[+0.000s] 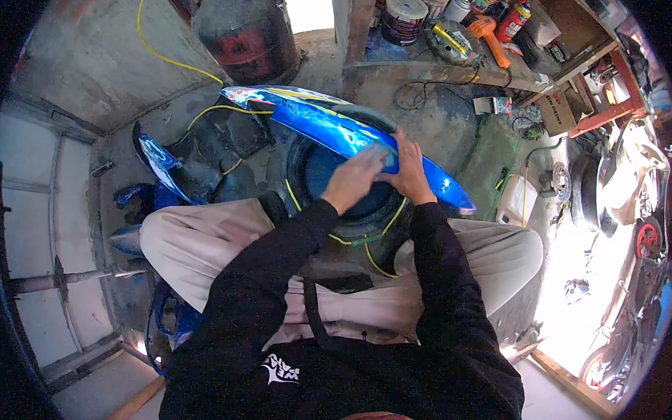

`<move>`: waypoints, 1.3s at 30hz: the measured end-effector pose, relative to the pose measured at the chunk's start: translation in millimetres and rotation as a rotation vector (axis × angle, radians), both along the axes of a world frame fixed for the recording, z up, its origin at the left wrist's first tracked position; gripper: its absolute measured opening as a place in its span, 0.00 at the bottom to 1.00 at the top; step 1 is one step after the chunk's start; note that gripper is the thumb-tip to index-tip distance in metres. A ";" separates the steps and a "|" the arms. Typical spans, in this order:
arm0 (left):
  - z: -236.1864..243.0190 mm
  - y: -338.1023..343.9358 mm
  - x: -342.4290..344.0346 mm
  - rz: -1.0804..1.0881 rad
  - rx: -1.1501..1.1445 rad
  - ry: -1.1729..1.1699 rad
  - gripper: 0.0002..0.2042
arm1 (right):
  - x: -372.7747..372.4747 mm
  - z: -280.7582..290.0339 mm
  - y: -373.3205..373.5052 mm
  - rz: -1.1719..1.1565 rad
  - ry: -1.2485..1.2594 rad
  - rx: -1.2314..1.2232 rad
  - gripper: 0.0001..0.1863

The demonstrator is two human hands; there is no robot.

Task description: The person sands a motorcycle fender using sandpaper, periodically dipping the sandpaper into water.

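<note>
A long, curved blue motorcycle body panel (331, 132) with white and yellow patterning lies across a black tyre (299, 172) between my legs. My right hand (411, 170) grips the panel toward its right end, with the fingers over the surface and the thumb near the lower edge. Against the panel's face, just beside the right hand, rests my left hand (353, 178). Its fingers are smeared by motion, and whether anything is under them cannot be made out.
Another blue and white panel (159, 159) lies at the left. A yellow cord (199, 116) runs across the floor and around the tyre. A rusty tank (246, 36) stands behind. The shelf at back right bears cans and an orange heat gun (490, 39). A white jug (515, 200) stands at right.
</note>
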State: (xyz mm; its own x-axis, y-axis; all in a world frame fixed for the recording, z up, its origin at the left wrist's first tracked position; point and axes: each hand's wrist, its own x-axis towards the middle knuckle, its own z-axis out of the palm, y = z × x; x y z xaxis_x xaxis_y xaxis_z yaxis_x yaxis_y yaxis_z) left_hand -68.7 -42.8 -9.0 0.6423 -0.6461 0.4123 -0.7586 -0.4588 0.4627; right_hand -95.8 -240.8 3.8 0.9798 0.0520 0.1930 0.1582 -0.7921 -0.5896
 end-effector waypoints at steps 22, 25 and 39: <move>23.3 42.1 68.5 0.611 -0.130 0.011 0.17 | 1.2 12.5 5.4 -0.034 0.086 0.029 0.74; 15.4 -4.9 15.2 0.280 -0.103 0.077 0.18 | 0.9 5.3 3.0 -0.033 0.071 0.003 0.74; 17.7 7.8 26.7 0.412 -0.141 0.072 0.15 | -3.2 12.8 5.5 -0.032 0.050 -0.021 0.73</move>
